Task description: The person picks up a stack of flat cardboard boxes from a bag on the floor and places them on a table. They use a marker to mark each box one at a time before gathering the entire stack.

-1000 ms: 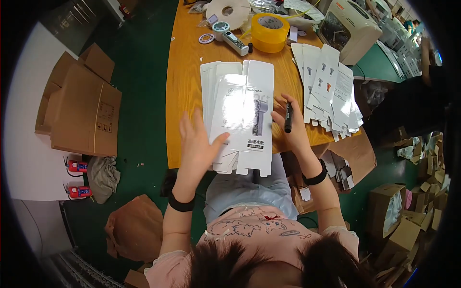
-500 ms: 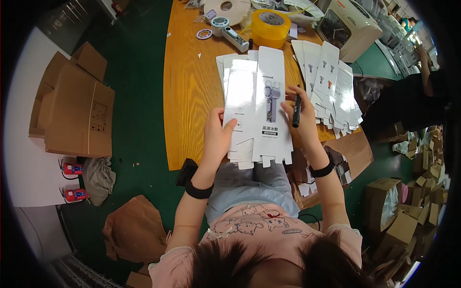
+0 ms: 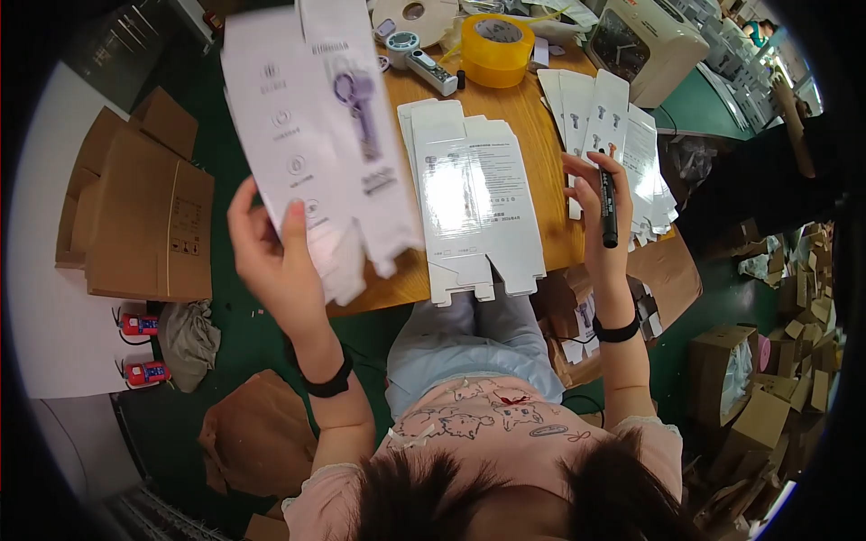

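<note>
My left hand (image 3: 284,279) grips the lower edge of a flattened white box (image 3: 347,153), thumb on its face. Lifted and tilted, this box has a purple handheld fan printed on it and reaches past the table's left edge. In front of me lies a stack of flattened boxes (image 3: 483,221), with lines of print on its top one and glare across it. My right hand (image 3: 595,242) is raised near the stack's right side, holding a black marker pen (image 3: 608,216) that points down between its fingers. The marker's cap end is hard to make out.
On the wooden table (image 3: 410,90) stand a yellow tape roll (image 3: 496,52), a handheld fan (image 3: 424,65) and a large white reel. More flattened boxes (image 3: 642,162) lie at the right, near a beige machine (image 3: 645,50). A person in black (image 3: 758,189) is beyond.
My left hand has lifted the fan-printed box off the stack and swung it left, uncovering a text-printed box. My right hand has moved right with the marker.
</note>
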### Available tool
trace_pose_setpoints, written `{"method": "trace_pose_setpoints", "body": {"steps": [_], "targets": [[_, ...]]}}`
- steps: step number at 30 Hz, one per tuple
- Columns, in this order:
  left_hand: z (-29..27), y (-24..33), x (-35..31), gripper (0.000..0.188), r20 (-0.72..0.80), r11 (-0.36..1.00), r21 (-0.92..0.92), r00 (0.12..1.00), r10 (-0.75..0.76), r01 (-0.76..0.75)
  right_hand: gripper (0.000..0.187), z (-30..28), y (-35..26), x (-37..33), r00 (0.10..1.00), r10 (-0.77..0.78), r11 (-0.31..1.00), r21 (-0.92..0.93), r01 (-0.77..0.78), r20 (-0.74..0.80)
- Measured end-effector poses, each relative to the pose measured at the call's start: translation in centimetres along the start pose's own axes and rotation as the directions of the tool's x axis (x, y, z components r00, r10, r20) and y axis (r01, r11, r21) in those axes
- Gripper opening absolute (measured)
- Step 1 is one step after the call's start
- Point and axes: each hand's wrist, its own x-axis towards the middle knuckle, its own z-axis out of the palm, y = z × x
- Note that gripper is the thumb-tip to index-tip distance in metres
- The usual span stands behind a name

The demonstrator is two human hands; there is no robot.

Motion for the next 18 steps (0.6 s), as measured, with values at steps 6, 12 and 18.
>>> {"method": "trace_pose_setpoints", "body": {"steps": [6, 12, 18], "targets": [[5.5, 0.9, -4.8, 0.045, 0.536, 0.365, 0.621, 0.716, 0.447, -0.693, 0.032, 3.5, -1.5, -1.2, 0.969, 0.181, 0.829, 0.505, -0.243, 0.169], [9.0, -2.0, -10.0, 0.038, 0.665, 0.476, 0.553, 0.707, 0.243, -0.684, 0.037, 4.9, 2.1, -1.5, 0.945, 0.315, 0.828, 0.460, -0.320, 0.089], [6.2, -3.0, -5.3, 0.052, 0.409, 0.690, 0.498, 0.844, 0.346, -0.524, 0.043, 3.5, 2.6, 0.4, 0.973, 0.206, 0.878, 0.418, -0.232, 0.106]]}}
